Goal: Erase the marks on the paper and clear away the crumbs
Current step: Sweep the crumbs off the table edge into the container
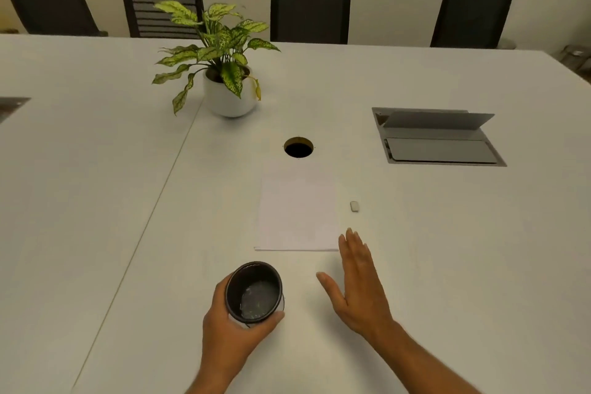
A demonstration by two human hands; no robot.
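Observation:
A white sheet of paper (297, 211) lies flat on the pale table (447, 249), near the middle. A small white eraser (354, 206) sits just right of the sheet. My left hand (224, 329) grips a dark round cup (254, 291) with a clear liner inside, tilted toward me, below the paper's front edge. My right hand (358, 281) has straight fingers and stands on its edge at the paper's front right corner, the thumb spread toward the cup. No marks or crumbs are visible on the sheet at this distance.
A round cable hole (298, 147) opens just beyond the paper. A potted plant (224, 73) stands further back left. A raised grey socket flap (438, 137) is at the right. Black chairs (309, 14) line the far side.

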